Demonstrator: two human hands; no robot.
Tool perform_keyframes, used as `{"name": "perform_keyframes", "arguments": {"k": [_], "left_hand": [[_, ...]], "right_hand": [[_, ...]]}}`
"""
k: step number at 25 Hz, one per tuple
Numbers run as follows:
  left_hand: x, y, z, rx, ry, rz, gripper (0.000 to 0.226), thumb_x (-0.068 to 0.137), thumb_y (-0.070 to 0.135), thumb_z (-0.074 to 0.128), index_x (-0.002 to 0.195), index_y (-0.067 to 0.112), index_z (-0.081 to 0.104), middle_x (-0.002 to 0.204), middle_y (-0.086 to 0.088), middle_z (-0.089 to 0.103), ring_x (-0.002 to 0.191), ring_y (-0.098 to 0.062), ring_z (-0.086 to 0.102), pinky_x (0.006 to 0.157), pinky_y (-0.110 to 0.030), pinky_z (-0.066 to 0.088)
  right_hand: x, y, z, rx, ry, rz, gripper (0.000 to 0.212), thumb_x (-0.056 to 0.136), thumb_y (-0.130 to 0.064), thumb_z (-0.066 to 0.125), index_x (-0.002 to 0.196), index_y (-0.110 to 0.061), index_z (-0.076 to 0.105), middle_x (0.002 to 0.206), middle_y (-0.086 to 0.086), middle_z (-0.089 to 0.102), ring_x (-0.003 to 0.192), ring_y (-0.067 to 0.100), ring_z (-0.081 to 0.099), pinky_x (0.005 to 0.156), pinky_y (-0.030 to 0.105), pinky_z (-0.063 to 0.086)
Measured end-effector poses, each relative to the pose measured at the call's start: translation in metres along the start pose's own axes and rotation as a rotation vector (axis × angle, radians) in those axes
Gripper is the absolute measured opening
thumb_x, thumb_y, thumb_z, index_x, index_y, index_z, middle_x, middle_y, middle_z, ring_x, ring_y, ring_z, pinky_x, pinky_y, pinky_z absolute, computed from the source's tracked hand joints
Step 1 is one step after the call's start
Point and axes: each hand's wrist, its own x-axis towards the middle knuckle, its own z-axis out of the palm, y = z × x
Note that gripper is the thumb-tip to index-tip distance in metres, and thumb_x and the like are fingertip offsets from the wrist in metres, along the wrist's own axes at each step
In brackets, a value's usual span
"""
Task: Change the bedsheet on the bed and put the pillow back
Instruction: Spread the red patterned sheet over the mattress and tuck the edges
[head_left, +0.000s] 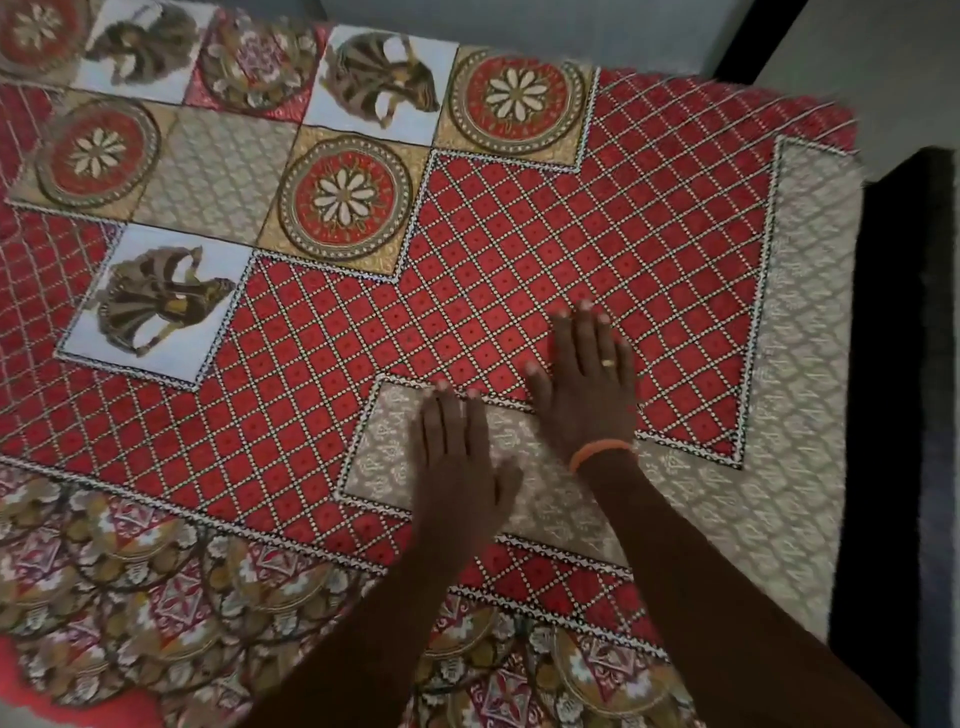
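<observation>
The patterned bedsheet (519, 249), red lattice with floral medallions and beige borders, lies spread over the bed (810, 467), reaching its right edge where the dark floor (893, 415) shows. Both hands lie flat on it with straight fingers, holding nothing. The left hand (460, 467) presses on a beige panel near the front edge, and the right hand (584, 384), with a ring and an orange wristband (597, 451), rests just beyond it on the red lattice. The two hands are close together, nearly side by side.

The step in hand looks like smoothing the spread sheet. The cloth around the hands appears already flat, so the changing seems nearly finished. No pillow is in view. The next move probably calls for sweeping the palms outward toward the edges, tucking any overhang, then fetching the pillow and setting it at the head of the bed.
</observation>
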Motion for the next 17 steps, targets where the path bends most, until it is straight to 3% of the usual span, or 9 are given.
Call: {"name": "perform_keyframes", "arguments": {"k": [4, 8, 11, 12, 15, 17], "left_hand": [[-0.026, 0.052, 0.007, 0.003, -0.103, 0.159, 0.091, 0.094, 0.066, 0.035, 0.155, 0.001, 0.018, 0.160, -0.029, 0.001, 0.149, -0.046, -0.004, 0.115, -0.065, 0.013], [-0.052, 0.096, 0.014, 0.020, -0.163, 0.256, 0.090, 0.093, 0.070, 0.032, 0.156, 0.009, 0.014, 0.160, -0.030, 0.000, 0.147, -0.050, -0.004, 0.113, -0.070, 0.005], [-0.071, 0.118, 0.026, 0.048, -0.195, 0.487, 0.078, 0.098, 0.060, 0.031, 0.157, 0.012, 0.012, 0.162, -0.025, 0.002, 0.148, -0.050, -0.004, 0.112, -0.070, 0.013], [-0.075, 0.121, 0.031, 0.047, -0.203, 0.560, 0.073, 0.099, 0.053, 0.033, 0.157, 0.012, 0.013, 0.163, -0.023, 0.005, 0.148, -0.049, -0.004, 0.113, -0.068, 0.015], [-0.080, 0.130, 0.043, 0.014, -0.174, 0.669, 0.059, 0.100, 0.042, 0.039, 0.152, 0.014, 0.034, 0.157, -0.015, 0.031, 0.149, -0.044, 0.011, 0.118, -0.060, 0.018], [-0.079, 0.133, 0.042, 0.050, -0.136, 0.670, 0.055, 0.100, 0.042, 0.040, 0.146, 0.013, 0.042, 0.153, -0.013, 0.041, 0.147, -0.040, 0.023, 0.120, -0.058, 0.016]], "right_hand": [[-0.045, 0.084, -0.030, -0.097, 0.029, 0.219, 0.072, 0.099, -0.059, 0.027, 0.157, -0.022, 0.007, 0.165, 0.006, 0.007, 0.151, 0.026, 0.009, 0.121, 0.049, 0.007], [-0.087, 0.142, -0.039, -0.127, 0.002, 0.349, 0.072, 0.098, -0.060, 0.024, 0.157, -0.020, 0.009, 0.164, 0.005, 0.012, 0.150, 0.027, 0.010, 0.120, 0.052, 0.010], [-0.090, 0.144, -0.045, -0.038, 0.093, 0.646, 0.072, 0.097, -0.050, 0.029, 0.154, -0.008, 0.018, 0.161, 0.018, 0.016, 0.149, 0.036, 0.012, 0.116, 0.063, 0.013], [-0.088, 0.129, -0.046, 0.020, 0.117, 0.606, 0.071, 0.098, -0.047, 0.029, 0.152, -0.003, 0.021, 0.159, 0.023, 0.017, 0.148, 0.039, 0.013, 0.116, 0.064, 0.013], [-0.104, 0.085, -0.032, 0.071, -0.041, 0.056, 0.065, 0.100, -0.047, 0.016, 0.154, -0.010, 0.020, 0.162, 0.011, 0.016, 0.150, 0.029, 0.011, 0.120, 0.055, 0.015], [-0.111, 0.104, -0.031, 0.002, -0.112, -0.036, 0.065, 0.101, -0.051, 0.021, 0.156, -0.019, 0.014, 0.164, 0.003, 0.009, 0.152, 0.022, 0.005, 0.120, 0.052, 0.013]]}}
